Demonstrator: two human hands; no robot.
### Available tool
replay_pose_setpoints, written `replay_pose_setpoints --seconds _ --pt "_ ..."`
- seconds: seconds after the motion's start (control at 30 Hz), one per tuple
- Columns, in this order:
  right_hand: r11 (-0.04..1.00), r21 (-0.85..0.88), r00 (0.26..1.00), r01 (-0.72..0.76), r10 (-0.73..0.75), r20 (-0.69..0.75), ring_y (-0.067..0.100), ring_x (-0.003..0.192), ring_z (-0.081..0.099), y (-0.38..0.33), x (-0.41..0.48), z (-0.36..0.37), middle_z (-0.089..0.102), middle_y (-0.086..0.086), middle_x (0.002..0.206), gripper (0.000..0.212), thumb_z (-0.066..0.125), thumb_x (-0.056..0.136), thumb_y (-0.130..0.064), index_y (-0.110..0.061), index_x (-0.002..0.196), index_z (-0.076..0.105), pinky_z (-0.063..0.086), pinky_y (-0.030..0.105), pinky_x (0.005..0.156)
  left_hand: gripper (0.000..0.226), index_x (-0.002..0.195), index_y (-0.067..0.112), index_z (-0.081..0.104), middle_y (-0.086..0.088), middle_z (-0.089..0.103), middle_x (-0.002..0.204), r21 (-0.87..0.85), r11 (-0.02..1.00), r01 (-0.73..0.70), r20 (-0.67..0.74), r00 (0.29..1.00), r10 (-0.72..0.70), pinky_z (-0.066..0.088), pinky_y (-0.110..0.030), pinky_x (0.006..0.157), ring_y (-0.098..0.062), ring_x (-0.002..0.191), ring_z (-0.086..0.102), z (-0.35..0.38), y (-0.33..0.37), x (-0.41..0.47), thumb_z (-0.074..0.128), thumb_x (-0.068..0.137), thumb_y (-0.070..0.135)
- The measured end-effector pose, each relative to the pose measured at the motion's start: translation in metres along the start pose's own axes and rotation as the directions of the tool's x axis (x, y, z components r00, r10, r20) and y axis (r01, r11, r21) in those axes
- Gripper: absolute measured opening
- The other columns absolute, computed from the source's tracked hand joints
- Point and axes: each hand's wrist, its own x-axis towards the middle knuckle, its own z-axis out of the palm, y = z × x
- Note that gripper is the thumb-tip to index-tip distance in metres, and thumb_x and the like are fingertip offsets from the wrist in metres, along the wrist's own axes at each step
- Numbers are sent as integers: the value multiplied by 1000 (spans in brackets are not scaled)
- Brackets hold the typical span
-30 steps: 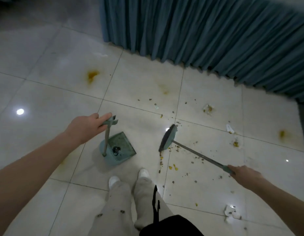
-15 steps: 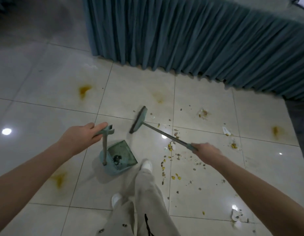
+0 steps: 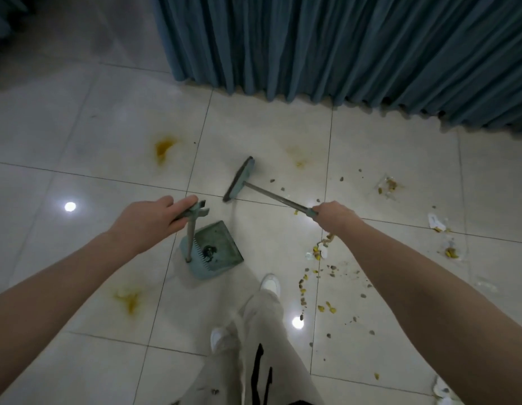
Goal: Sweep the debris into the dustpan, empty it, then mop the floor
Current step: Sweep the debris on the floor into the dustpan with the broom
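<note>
Debris (image 3: 315, 276) strewn on floor (image 3: 78, 127), mostly at 6 o'clock from R grip (image 3: 333, 217), not touching it. R grip curled round end of broom (image 3: 242, 178) handle, brush head out at 10 o'clock. L grip (image 3: 148, 223) holds top of dustpan (image 3: 221, 247) handle. Pan sits on tile at 4 o'clock from L grip, dark bit inside.

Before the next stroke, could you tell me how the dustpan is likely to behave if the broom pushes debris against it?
The dustpan looks like thin plastic, so probably light. On the glossy tiled floor it may well slide, though the left hand gripping its upright handle should steady it.
</note>
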Motion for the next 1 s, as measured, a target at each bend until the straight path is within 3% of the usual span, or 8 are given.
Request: replay_pose_setpoints --seconds 0.07,0.27,0.37,0.47,0.6,0.73,0.87,1.0 --pt "999 25 999 -28 27 24 19 75 58 30 -11 16 59 3 88 24 35 101 -27 -22 102 58 47 30 65 48 140 31 33 1 52 86 22 999 -44 9 999 44 40 -25 42 -16 51 50 -6 4 10 33 95 49" --pt "971 125 976 -206 195 97 17 70 57 110 -99 86 57 -2 84 35 32 101 -47 -32 124 53 47 28 59 43 135 35 27 -3 54 85 2 988 -154 -46 987 154 39 -26 43 -20 51 48 -17 20 28 38 95 47" --pt "939 161 948 -305 283 146 20 79 59 129 -164 122 57 -1 88 36 32 101 -47 -32 126 52 53 32 70 45 133 34 32 -9 58 84 -50 970 -240 -95 968 234 43 -31 45 -30 52 54 -19 27 35 51 93 40" --pt "885 207 906 -417 385 178 16 78 59 133 -230 156 58 -2 88 41 29 101 -51 -29 124 55 54 32 76 49 140 29 39 -9 59 92 -13 959 -284 -94 955 281 44 -32 48 -32 62 61 -21 32 40 47 94 45" --pt "821 202 842 -533 492 223 9 74 60 130 -301 193 58 -7 84 38 31 103 -46 -27 120 60 48 19 62 48 137 30 42 -9 59 86 -14 929 -369 -141 921 364 45 -32 44 -32 54 60 -23 42 43 52 92 43" --pt "790 186 809 -584 548 210 4 69 56 122 -334 203 54 -12 79 34 34 103 -44 -30 120 60 39 17 53 46 128 37 23 -12 56 87 -76 890 -449 -153 887 435 53 -43 52 -34 57 58 -27 53 53 52 93 39" --pt "746 276 795 -606 584 167 5 69 57 126 -340 191 58 -11 82 35 35 100 -51 -37 121 60 40 19 52 42 127 37 25 -5 54 82 24 878 -477 -179 862 474 49 -37 43 -29 49 54 -42 63 71 47 92 45" --pt "717 388 803 -580 584 121 11 72 62 141 -312 163 64 -6 88 41 35 99 -54 -35 127 58 50 23 59 42 126 37 21 -2 52 83 97 870 -483 -152 857 492 49 -35 45 -24 51 53 -56 81 105 43 93 48"
